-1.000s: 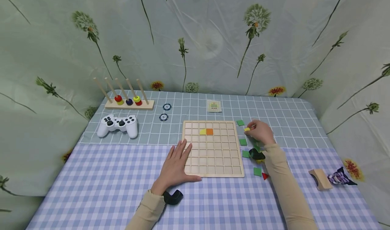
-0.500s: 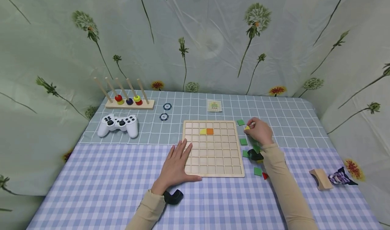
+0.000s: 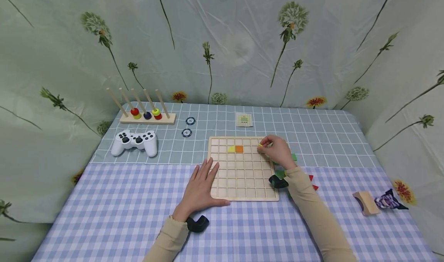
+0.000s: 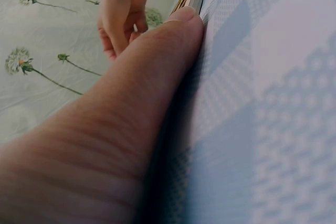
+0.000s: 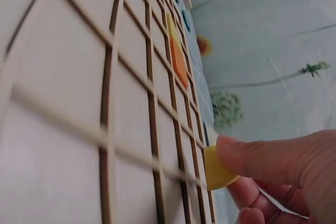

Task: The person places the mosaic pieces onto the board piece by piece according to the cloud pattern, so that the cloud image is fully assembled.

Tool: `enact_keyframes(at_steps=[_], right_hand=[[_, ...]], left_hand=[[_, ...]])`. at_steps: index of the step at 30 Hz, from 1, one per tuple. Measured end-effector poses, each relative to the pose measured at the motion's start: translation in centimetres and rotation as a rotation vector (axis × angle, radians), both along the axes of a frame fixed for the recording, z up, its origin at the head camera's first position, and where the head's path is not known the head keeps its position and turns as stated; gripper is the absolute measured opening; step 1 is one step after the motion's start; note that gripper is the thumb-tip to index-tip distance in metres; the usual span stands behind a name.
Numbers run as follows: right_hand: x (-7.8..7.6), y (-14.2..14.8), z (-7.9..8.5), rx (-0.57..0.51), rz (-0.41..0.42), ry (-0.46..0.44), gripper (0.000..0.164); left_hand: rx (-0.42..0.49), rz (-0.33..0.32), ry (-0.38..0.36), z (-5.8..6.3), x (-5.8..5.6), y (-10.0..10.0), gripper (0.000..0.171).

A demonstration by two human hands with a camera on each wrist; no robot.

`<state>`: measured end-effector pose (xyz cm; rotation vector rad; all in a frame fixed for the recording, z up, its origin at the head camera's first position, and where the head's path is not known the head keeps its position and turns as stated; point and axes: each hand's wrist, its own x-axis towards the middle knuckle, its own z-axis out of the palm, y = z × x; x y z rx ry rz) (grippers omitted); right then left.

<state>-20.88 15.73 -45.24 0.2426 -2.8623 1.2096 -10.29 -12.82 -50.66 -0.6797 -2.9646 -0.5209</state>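
A wooden grid board (image 3: 243, 177) lies at the middle of the table. In its second row from the back sit a yellow triangular tile (image 3: 231, 149) and an orange square tile (image 3: 239, 149), side by side. My left hand (image 3: 201, 187) rests spread at the board's left front corner, its thumb along the front edge. Over the board's right part, my right hand (image 3: 277, 151) pinches a small yellow tile (image 5: 218, 169) between thumb and fingers. In the right wrist view that tile shows one curved edge; the rest is partly covered by the thumb.
Right of the board lie green tiles (image 3: 279, 173) and red triangles (image 3: 315, 187), partly behind the right arm. A pattern card (image 3: 244, 119) lies behind the board. At left are a white game controller (image 3: 134, 142), a peg stand (image 3: 147, 119) and two round chips (image 3: 186, 133).
My right hand has moved left with the yellow tile, from beside the board to over its right columns. The red triangles show more now. My left hand has stayed put.
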Motion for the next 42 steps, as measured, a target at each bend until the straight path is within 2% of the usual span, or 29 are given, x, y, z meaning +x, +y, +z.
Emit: enact_keyframes(at_steps=[5, 11, 19, 28, 35, 42], right_hand=[[-0.3, -1.6, -0.4, -0.049, 0.056, 0.013, 0.013], [-0.7, -2.7, -1.1, -0.042, 0.087, 0.008, 0.012], [-0.9, -3.5, -1.4, -0.015, 0.071, 0.018, 0.011], [-0.7, -4.0, -1.3, 0.099, 0.036, 0.05, 0.01], [-0.4, -3.6, -1.4, 0.151, 0.048, 0.065, 0.008], [1.0, -1.6, -0.8, 0.13, 0.083, 0.062, 0.012]], left_hand=[[-0.007, 0.003, -0.008, 0.1, 0.0, 0.1, 0.123], [-0.019, 0.011, -0.014, 0.1, 0.0, 0.1, 0.123], [-0.011, 0.009, -0.015, 0.1, 0.0, 0.0, 0.123], [0.001, 0.003, -0.007, 0.1, -0.1, 0.0, 0.123], [-0.006, 0.007, -0.01, 0.1, 0.0, 0.0, 0.123], [-0.007, 0.009, -0.021, 0.1, 0.0, 0.0, 0.123]])
